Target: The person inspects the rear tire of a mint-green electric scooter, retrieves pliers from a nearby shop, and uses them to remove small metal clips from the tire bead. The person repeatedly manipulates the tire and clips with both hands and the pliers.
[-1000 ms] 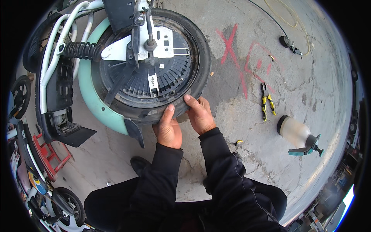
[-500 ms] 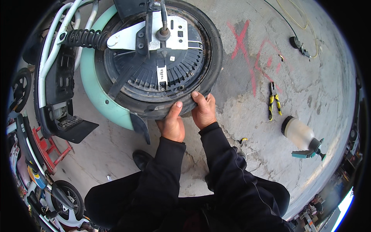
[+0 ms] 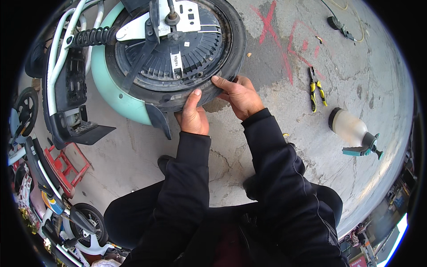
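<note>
A scooter's rear wheel lies on its side at the upper middle, its black tire [image 3: 239, 44] round a finned hub motor [image 3: 202, 55]. My left hand [image 3: 194, 116] grips the tire's near edge, thumb on the sidewall and fingers curled underneath. Just to its right, my right hand [image 3: 242, 95] holds the same tire, its thumb pressed near the rim and its other fingers partly hidden below. A mint-green fender [image 3: 106, 91] curves along the wheel's left side and ends in a black mudflap [image 3: 159, 121] beside my left hand.
Yellow-and-black pliers [image 3: 316, 91] and a pump spray bottle [image 3: 349, 127] lie on the concrete at right. A gauge with a hose [image 3: 340, 27] is farther back. At left are the scooter's shock absorber [image 3: 93, 37], a red metal stand [image 3: 66, 167] and another two-wheeler [image 3: 86, 229].
My right hand has shifted right along the tire and its wrist has turned. The left hand keeps its hold. The whole scene sits higher in the picture as the view has tilted.
</note>
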Available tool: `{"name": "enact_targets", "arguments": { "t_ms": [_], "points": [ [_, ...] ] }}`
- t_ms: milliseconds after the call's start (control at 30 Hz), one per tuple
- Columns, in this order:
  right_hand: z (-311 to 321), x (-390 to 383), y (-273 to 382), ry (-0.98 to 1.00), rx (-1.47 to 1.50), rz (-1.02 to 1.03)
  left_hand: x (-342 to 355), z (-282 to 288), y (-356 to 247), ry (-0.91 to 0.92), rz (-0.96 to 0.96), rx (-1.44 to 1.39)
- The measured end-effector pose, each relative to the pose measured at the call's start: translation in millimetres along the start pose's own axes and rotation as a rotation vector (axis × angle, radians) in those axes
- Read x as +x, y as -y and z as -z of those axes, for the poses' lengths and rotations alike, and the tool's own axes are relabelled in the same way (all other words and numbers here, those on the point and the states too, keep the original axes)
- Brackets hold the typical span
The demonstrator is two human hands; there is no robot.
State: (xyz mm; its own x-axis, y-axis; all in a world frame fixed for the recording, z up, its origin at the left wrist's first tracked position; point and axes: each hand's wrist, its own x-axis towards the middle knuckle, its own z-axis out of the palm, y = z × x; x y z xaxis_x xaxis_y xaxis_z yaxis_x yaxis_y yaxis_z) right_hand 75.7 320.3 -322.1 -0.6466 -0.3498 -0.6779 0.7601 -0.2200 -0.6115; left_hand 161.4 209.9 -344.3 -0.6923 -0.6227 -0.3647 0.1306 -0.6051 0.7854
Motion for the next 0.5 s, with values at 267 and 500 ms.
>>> {"name": "enact_targets", "arguments": {
  "t_ms": [267, 500],
  "points": [
    [-5.2, 1.1, -3.9, -0.062, -0.061, 0.045, 4.0, -7.1, -7.3, -0.073, 0.078, -0.026],
    [0.2, 3.6, -8.0, -0.04, -0.057, 0.046, 1.5, -3.3, -3.5, -0.017, 0.032, 0.024]
  ]
}}
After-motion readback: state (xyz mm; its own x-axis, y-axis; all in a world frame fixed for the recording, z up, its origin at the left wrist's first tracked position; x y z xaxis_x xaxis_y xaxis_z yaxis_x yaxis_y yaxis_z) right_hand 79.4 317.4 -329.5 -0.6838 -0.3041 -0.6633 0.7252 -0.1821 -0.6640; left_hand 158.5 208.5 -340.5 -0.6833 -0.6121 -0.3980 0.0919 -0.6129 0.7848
